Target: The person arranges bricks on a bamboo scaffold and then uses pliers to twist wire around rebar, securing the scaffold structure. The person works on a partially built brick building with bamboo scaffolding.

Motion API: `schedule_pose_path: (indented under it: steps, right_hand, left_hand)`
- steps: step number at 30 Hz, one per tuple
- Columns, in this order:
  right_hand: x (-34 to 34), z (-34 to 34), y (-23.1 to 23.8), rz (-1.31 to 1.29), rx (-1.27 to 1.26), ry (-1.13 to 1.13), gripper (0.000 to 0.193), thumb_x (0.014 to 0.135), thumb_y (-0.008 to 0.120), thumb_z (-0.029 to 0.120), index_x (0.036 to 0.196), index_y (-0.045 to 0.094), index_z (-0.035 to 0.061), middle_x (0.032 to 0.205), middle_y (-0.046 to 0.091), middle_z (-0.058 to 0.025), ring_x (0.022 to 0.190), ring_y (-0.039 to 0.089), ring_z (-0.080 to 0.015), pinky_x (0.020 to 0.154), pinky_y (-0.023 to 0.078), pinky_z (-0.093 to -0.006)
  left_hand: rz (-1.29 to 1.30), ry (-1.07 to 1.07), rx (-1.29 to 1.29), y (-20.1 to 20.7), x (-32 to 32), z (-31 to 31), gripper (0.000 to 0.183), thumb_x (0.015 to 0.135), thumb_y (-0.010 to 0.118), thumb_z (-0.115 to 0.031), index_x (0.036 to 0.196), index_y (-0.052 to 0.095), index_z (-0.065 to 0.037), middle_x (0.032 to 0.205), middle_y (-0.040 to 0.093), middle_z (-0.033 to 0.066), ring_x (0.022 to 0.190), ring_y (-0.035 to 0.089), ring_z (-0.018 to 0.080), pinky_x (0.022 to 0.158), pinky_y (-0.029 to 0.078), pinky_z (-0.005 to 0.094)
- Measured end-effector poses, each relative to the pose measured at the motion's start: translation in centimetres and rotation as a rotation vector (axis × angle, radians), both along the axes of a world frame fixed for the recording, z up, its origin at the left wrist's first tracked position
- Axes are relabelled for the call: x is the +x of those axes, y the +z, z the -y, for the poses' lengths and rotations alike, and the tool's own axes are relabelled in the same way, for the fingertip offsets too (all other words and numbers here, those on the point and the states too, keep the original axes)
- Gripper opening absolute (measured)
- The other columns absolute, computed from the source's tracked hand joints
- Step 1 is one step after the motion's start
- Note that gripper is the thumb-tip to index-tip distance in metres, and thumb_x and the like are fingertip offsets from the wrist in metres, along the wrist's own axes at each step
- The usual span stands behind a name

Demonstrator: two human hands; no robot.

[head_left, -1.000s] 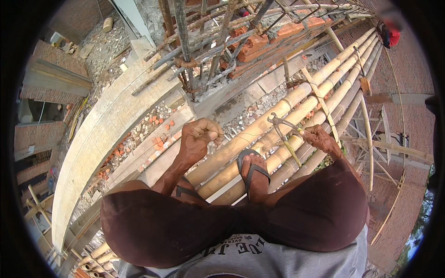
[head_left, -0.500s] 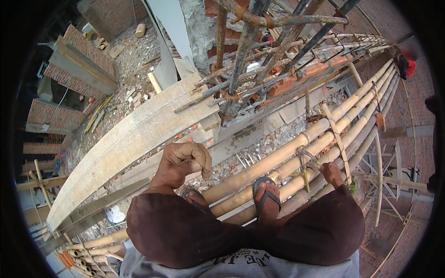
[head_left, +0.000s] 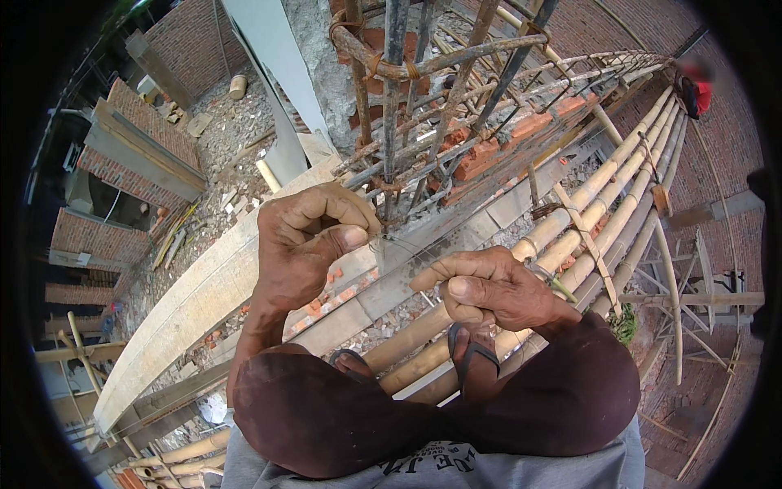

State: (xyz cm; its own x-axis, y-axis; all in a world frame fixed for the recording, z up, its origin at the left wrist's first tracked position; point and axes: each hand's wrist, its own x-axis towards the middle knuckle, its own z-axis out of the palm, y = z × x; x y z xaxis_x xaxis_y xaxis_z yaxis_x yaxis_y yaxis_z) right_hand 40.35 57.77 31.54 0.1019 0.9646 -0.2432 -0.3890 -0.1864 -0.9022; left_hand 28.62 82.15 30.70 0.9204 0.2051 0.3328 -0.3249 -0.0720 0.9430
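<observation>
My left hand (head_left: pixel 314 244) is raised beside the rebar column, with thumb and forefinger pinched on thin dark tie wire (head_left: pixel 401 243). Loose strands of it stretch toward my right hand (head_left: pixel 501 289). That hand hovers over the bamboo poles (head_left: pixel 423 330), its fingers curled and the forefinger pointing left. Whatever lies in its grip, if anything, is hidden. Behind its wrist, part of a greenish strip (head_left: pixel 562 287) shows against the bamboo. Close by my left fingertips stand the rusty bars of the rebar cage (head_left: pixel 393 98), bound together with wire.
I squat on the bamboo poles in sandals (head_left: pixel 472 350). A long pale board (head_left: pixel 204 285) curves along the left. Rubble (head_left: pixel 232 130) covers the ground far below. Orange bricks (head_left: pixel 481 159) line the beam rebar. A person in red (head_left: pixel 699 94) is at the far right.
My right hand has left the hooked metal tool at the bamboo and moved up and left, toward the wire. My left hand has risen toward the rebar, still pinching the wire.
</observation>
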Motion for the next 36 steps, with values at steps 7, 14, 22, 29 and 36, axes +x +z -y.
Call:
schedule_pose_path:
  steps: [7,14,22,29,36]
  right_hand:
    - [2.2,7.7,-0.3,0.936,-0.444,-0.433,0.027,0.095,0.059,0.015,0.113,0.068,-0.0022,0.061,0.054,-0.0061,0.056,0.052,-0.0186,0.057,0.044,-0.0305]
    - [2.2,18.3,-11.2,1.659,-1.046,-0.707,0.029,0.09,0.061,0.02,0.115,0.068,0.0072,0.073,0.061,-0.0116,0.067,0.056,-0.0311,0.062,0.043,-0.0431]
    - [-1.5,22.8,-18.9,1.564,-1.036,-0.753,0.028,0.088,0.06,0.018,0.112,0.067,0.0071,0.077,0.06,-0.0119,0.072,0.056,-0.0321,0.066,0.043,-0.0442]
    - [-4.7,25.0,-21.9,1.541,-1.062,-0.794,0.027,0.086,0.059,0.016,0.11,0.066,0.0071,0.08,0.06,-0.0122,0.076,0.055,-0.033,0.07,0.043,-0.0451]
    - [-8.0,27.8,-25.1,1.535,-1.115,-0.865,0.026,0.084,0.058,0.014,0.108,0.066,0.007,0.083,0.06,-0.0125,0.08,0.055,-0.0338,0.074,0.042,-0.046]
  left_hand:
    - [-0.201,0.53,0.854,1.6,4.1,-2.3,0.045,0.083,0.072,-0.009,0.125,0.059,0.0,0.118,0.066,0.0168,0.106,0.065,0.0324,0.096,0.053,0.0427]
    - [-0.313,0.182,0.835,2.1,6.3,-2.6,0.025,0.088,0.058,0.001,0.112,0.056,0.006,0.099,0.065,0.0287,0.087,0.062,0.0398,0.083,0.045,0.0481]
    - [-0.131,0.238,0.859,0.8,6.8,-2.7,0.021,0.083,0.055,0.006,0.103,0.059,0.013,0.088,0.063,0.0362,0.087,0.067,0.044,0.079,0.049,0.0493]
    - [-0.2,0.298,0.945,0.5,6.7,-2.6,0.025,0.087,0.055,0.003,0.111,0.059,0.012,0.095,0.065,0.036,0.096,0.067,0.0445,0.084,0.051,0.0483]
    - [-0.097,0.254,0.983,-0.1,7.2,-3.3,0.024,0.09,0.058,-0.003,0.11,0.059,0.011,0.095,0.065,0.0343,0.094,0.066,0.0464,0.084,0.05,0.0493]
